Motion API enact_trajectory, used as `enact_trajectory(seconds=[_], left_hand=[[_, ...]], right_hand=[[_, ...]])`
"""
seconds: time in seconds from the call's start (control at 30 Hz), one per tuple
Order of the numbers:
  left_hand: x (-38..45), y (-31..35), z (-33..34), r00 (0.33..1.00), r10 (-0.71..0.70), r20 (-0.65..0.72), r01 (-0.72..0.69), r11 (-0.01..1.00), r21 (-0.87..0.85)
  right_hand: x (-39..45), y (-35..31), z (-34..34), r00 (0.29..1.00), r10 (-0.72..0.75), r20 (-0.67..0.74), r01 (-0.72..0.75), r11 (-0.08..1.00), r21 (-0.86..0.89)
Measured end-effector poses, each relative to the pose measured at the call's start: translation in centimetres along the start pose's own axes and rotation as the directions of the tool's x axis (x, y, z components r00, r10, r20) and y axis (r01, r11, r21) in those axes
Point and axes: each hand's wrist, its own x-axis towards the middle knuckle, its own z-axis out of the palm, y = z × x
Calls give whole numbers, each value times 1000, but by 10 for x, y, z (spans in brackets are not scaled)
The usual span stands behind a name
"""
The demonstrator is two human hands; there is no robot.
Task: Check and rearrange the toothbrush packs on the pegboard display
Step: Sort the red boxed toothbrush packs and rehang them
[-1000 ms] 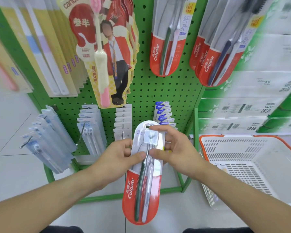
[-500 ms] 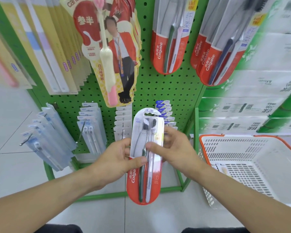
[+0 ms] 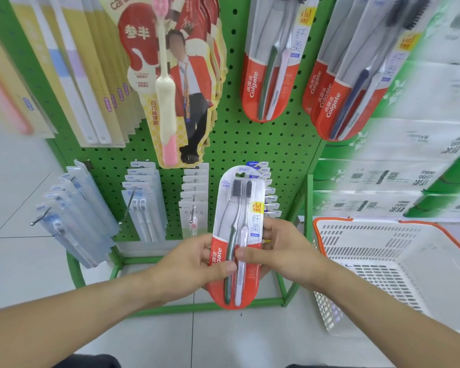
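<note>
A Colgate twin pack [image 3: 237,235] is gripped by both hands, left hand [image 3: 194,264] and right hand [image 3: 279,251], before the pegboard [image 3: 250,152]; it could be hung on a wrong hook if misread

1. Held toothbrush pack [image 3: 238,235]: glossy clear plastic blister over a smooth red and white card.
2. Pegboard [image 3: 250,147]: matt green painted panel, evenly perforated.
3. Hook [image 3: 41,217] at the pegboard's lower left edge: shiny bare metal.
4. Basket [image 3: 398,264] on the right: matt white slotted plastic with an orange rim.
5. Floor [image 3: 14,208]: smooth, pale, faintly glossy tiles.
</note>
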Motion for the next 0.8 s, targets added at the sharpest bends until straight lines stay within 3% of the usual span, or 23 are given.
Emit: enact_trajectory(seconds=[0.13,0.3,0.5,0.57,0.67,0.8], left_hand=[[-2,-1,-1,993,-12,117,10,1000,18],[-2,5,5,999,13,47,-13,1000,-10],[-4,8,7,989,16,-145,-16,1000,6],[-6,10,8,973,87,-215,-51,985,168],[-9,9,7,911,274,-308,-104,876,472],[-13,9,8,886,416,-206,-195,735,649]], right_hand=[[3,-2,-6,994,-28,-108,33,999,41],[-2,0,-11,995,13,99,-10,999,-32],[1,0,-6,999,-48,-12,47,996,-80],[2,-2,-5,996,-71,-51,66,993,-96],[2,-3,-1,994,-84,-73,75,990,-120],[2,-1,3,994,-87,-60,79,989,-121]])
